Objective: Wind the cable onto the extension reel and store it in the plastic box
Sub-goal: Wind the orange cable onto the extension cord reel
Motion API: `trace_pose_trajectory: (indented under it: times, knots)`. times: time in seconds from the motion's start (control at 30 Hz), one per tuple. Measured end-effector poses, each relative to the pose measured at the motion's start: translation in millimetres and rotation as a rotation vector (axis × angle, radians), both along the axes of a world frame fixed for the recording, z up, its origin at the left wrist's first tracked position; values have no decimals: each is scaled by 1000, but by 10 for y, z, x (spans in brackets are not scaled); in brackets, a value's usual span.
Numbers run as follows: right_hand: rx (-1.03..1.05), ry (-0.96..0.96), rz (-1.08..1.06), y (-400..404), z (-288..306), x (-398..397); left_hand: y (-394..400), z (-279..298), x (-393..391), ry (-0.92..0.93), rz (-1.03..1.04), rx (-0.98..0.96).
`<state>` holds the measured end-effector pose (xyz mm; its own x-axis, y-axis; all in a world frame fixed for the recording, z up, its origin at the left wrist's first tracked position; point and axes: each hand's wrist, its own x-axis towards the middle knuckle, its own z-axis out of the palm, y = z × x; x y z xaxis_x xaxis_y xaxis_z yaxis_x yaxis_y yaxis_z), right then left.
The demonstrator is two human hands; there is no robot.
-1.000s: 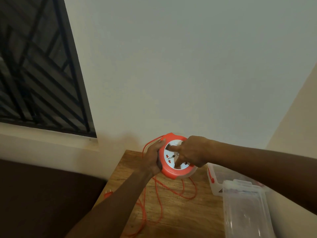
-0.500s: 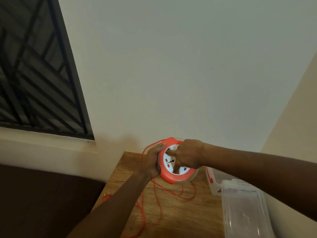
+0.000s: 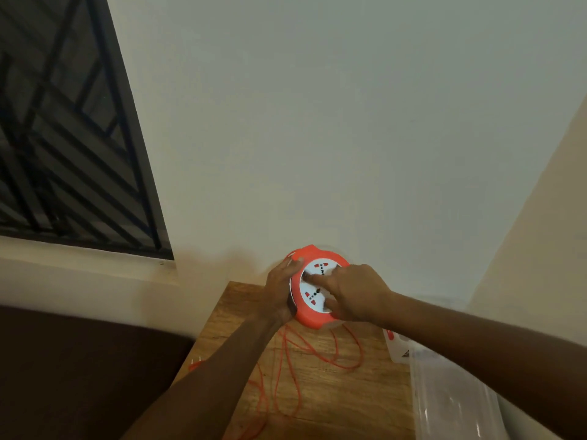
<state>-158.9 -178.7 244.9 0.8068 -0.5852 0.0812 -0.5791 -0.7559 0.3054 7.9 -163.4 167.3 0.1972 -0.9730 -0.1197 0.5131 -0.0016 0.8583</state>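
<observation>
The round orange extension reel [image 3: 309, 315] with a white socket face is held up above the far end of the wooden table [image 3: 349, 389]. My left hand [image 3: 279, 293] grips its left rim and back. My right hand [image 3: 352, 293] rests on the white face, with a finger pressed into it. Loose orange cable [image 3: 287, 369] hangs from the reel and lies in loops on the table. Its plug [image 3: 195, 365] lies at the table's left edge. The clear plastic box [image 3: 454, 404] stands at the right of the table, partly hidden by my right forearm.
A white wall rises right behind the table. A barred window [image 3: 63, 138] fills the upper left, above a pale ledge. A dark surface [image 3: 79, 376] lies left of the table. A clear lid part with a red clip [image 3: 394, 339] shows by the box.
The white socket face has turned under my right hand's finger while my left hand kept hold of the rim. The reel sits a little higher in view.
</observation>
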Motion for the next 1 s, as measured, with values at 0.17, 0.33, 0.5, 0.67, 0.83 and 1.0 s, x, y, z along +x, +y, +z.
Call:
trace_pose_trajectory:
  times: [0.17, 0.33, 0.5, 0.67, 0.83, 1.0]
  knots:
    - [675, -914, -600, 172, -218, 273, 10, 28, -125, -7, 97, -3]
    - [955, -1113, -695, 229, -310, 308, 15, -128, -87, -36, 88, 34]
    - [897, -1021, -631, 226, -348, 274, -22, -112, -78, -3, 80, 36]
    - [51, -141, -25, 272, -146, 5, -18, -110, -1, -55, 50, 65]
    - [-22, 346, 317, 16, 135, -146, 0, -118, 0, -52, -14, 85]
    - [-82, 460, 460, -78, 263, -128, 2, -106, 10, -28, -86, 98]
